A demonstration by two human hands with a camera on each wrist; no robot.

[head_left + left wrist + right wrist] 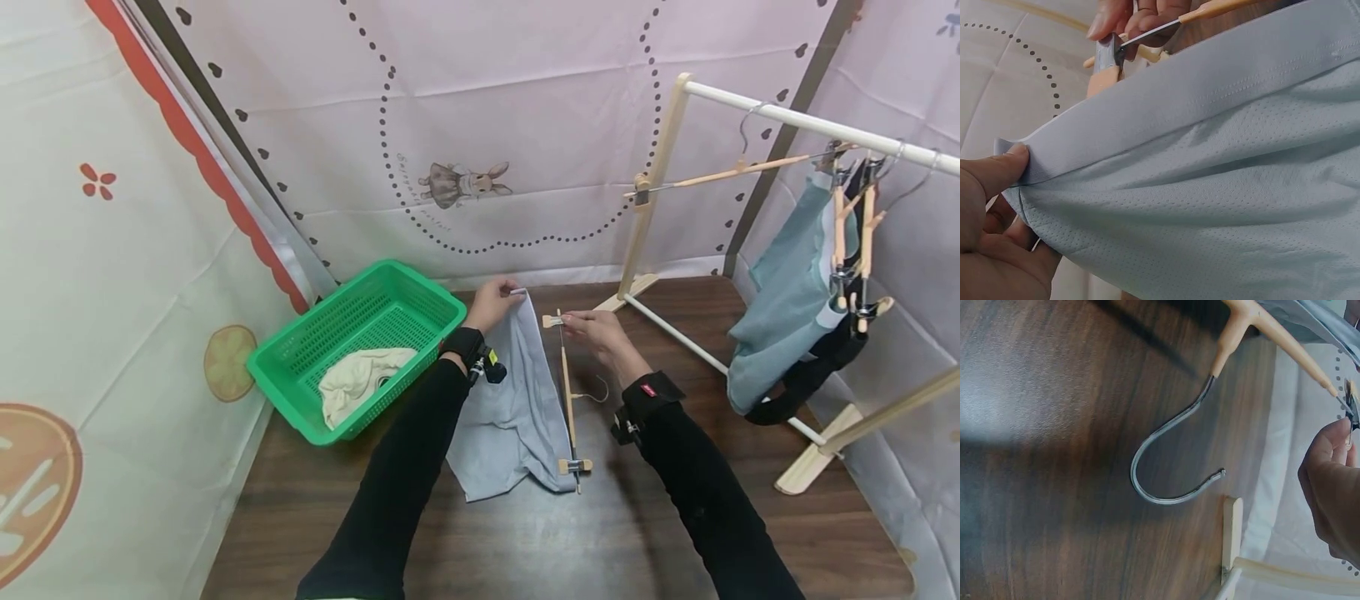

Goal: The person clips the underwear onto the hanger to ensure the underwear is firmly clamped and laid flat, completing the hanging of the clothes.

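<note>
A pair of light blue mesh shorts [506, 400] with a wide waistband [1166, 94] lies stretched out on the floor. At the far end of the waistband my left hand [491, 304] pinches a corner between thumb and fingers. My right hand [600, 332] grips the far clip [552, 321] of a wooden clip hanger [567, 392], just beside the band. The hanger's near clip [575, 467] sits at the other end of the waistband. Its metal hook [1141, 462] points right, away from the cloth.
A green basket [450, 307] holding a white cloth [363, 375] stands on the left. To the right is a drying rack [795, 119] with a bare hanger [738, 169], plus blue shorts [787, 292] and a black garment [825, 367] hanging. Printed curtains [525, 100] surround the wooden floor [480, 558].
</note>
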